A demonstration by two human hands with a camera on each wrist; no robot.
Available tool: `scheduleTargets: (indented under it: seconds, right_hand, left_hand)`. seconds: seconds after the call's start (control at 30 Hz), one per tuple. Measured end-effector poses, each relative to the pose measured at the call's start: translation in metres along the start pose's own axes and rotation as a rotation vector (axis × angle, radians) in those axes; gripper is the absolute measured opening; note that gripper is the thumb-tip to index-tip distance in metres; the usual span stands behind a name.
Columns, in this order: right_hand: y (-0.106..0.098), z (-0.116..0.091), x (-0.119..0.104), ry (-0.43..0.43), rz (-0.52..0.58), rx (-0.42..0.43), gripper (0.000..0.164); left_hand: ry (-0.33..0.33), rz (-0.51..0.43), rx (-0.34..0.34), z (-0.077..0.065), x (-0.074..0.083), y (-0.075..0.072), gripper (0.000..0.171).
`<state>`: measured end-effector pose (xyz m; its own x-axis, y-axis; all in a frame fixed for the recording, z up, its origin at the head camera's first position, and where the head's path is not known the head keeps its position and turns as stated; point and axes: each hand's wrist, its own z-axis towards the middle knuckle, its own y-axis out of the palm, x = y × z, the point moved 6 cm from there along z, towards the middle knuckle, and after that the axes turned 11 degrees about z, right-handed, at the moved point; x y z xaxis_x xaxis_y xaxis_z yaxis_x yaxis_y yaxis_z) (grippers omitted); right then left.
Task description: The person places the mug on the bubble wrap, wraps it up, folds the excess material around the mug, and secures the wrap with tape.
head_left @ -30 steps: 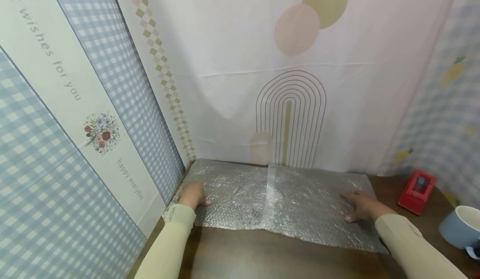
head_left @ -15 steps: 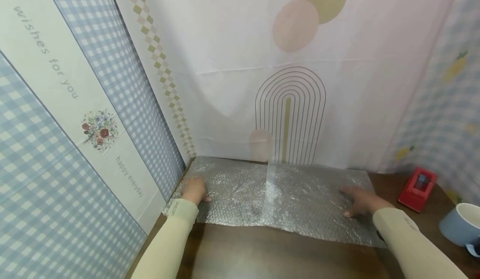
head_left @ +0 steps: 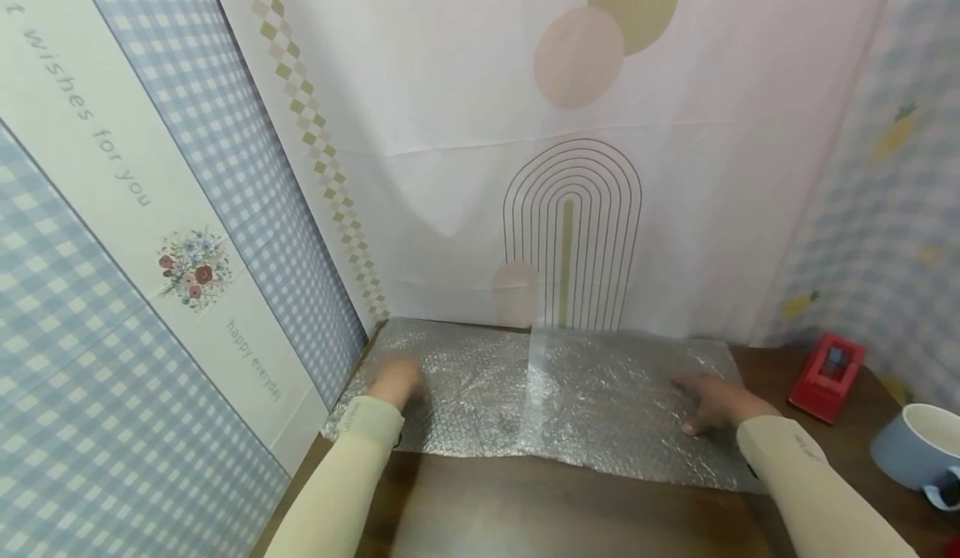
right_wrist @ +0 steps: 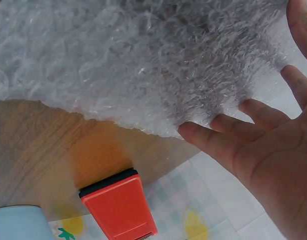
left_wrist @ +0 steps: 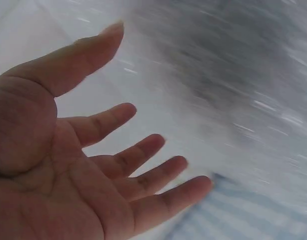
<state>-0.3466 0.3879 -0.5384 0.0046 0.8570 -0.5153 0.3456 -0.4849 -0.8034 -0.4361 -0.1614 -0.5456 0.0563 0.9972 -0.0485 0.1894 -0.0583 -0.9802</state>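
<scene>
A wide sheet of clear bubble wrap (head_left: 480,391) lies spread over the brown table, with a lighter band running across its middle. Over its left part is my left hand (head_left: 399,379), blurred in the head view. The left wrist view shows that hand's palm (left_wrist: 68,175) with fingers spread and nothing held. Toward the sheet's right end, my right hand (head_left: 716,401) rests on the film with fingers extended. In the right wrist view its fingertips (right_wrist: 188,129) touch the bubble wrap (right_wrist: 118,60) near an edge.
To the right of the sheet stands a red tape dispenser (head_left: 827,377). A blue mug (head_left: 911,449), white inside, is nearer the right edge. A white printed cloth (head_left: 450,166) hangs behind the table, and a blue checked cloth (head_left: 97,358) at the left.
My left hand has shifted slightly to the right over the bubble wrap and is now blurred. The right hand stays at about the same spot on the sheet. The head view has shifted a little.
</scene>
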Motion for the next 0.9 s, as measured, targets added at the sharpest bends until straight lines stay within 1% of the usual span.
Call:
scheduleTargets:
  seconds: [0.07, 0.1, 0.13, 0.17, 0.2, 0.23, 0.27, 0.3, 0.33, 0.37, 0.43, 0.5, 0.57, 0.6, 0.67, 0.7, 0.73, 0.83, 0.9]
  right_hand:
    - [0.000, 0.000, 0.001, 0.001, -0.016, 0.003, 0.098]
    - [0.000, 0.000, 0.002, 0.009, -0.021, 0.001, 0.099]
    - [-0.001, 0.000, 0.003, 0.019, -0.020, -0.001, 0.099]
    - [-0.002, 0.000, 0.003, 0.014, -0.020, -0.002, 0.099]
    - [-0.002, 0.000, 0.003, 0.000, -0.022, 0.000, 0.099]
    - [-0.002, 0.000, 0.003, -0.020, -0.037, 0.011, 0.097]
    - [-0.002, -0.001, 0.002, -0.039, -0.034, 0.011, 0.097]
    - [-0.001, -0.003, 0.001, -0.046, -0.021, 0.011, 0.097]
    - [0.001, -0.005, 0.000, -0.061, -0.014, 0.013, 0.097]
    - [0.003, -0.006, -0.001, -0.073, -0.005, 0.014, 0.096]
    - [0.007, -0.010, -0.003, -0.068, 0.012, 0.012, 0.095]
    - [0.011, -0.014, -0.004, -0.019, 0.036, -0.006, 0.097]
    - [0.012, -0.014, -0.005, 0.004, 0.018, -0.010, 0.096]
    - [0.011, -0.013, -0.007, 0.019, 0.014, -0.015, 0.096]
    - [0.008, -0.008, -0.010, 0.046, 0.004, -0.022, 0.096]
    - [0.005, -0.005, -0.013, 0.042, -0.007, -0.020, 0.096]
    - [0.002, -0.001, -0.018, 0.030, -0.021, -0.013, 0.096]
    - [-0.010, 0.010, -0.034, -0.039, -0.050, 0.017, 0.098]
    - [-0.018, 0.017, -0.045, -0.093, -0.068, 0.046, 0.098]
  left_hand:
    - [0.058, -0.039, 0.021, -0.016, 0.036, -0.020, 0.038]
    - [0.112, -0.065, 0.045, -0.023, 0.057, -0.029, 0.042]
    - [0.179, -0.062, 0.068, -0.031, 0.081, -0.039, 0.052]
    - [0.242, -0.075, 0.076, -0.039, 0.103, -0.047, 0.063]
    - [0.315, -0.071, 0.088, -0.042, 0.124, -0.049, 0.075]
    - [0.375, -0.074, 0.084, -0.044, 0.142, -0.049, 0.086]
    - [0.424, -0.067, 0.070, -0.044, 0.158, -0.047, 0.091]
    - [0.462, -0.061, 0.056, -0.046, 0.171, -0.046, 0.093]
    - [0.483, -0.052, 0.040, -0.048, 0.182, -0.043, 0.094]
    - [0.491, -0.043, 0.022, -0.048, 0.189, -0.040, 0.094]
    - [0.493, -0.023, -0.003, -0.049, 0.198, -0.034, 0.088]
    - [0.499, -0.014, -0.013, -0.048, 0.201, -0.030, 0.080]
    - [0.511, 0.001, 0.006, -0.044, 0.201, -0.028, 0.070]
    - [0.519, 0.007, 0.027, -0.042, 0.201, -0.028, 0.066]
    - [0.529, 0.015, 0.066, -0.034, 0.198, -0.029, 0.062]
    - [0.537, 0.028, 0.108, -0.026, 0.197, -0.026, 0.061]
    - [0.531, 0.045, 0.136, -0.020, 0.194, -0.026, 0.061]
    - [0.504, 0.101, 0.237, 0.011, 0.184, -0.013, 0.061]
    - [0.466, 0.125, 0.243, 0.026, 0.175, -0.006, 0.062]
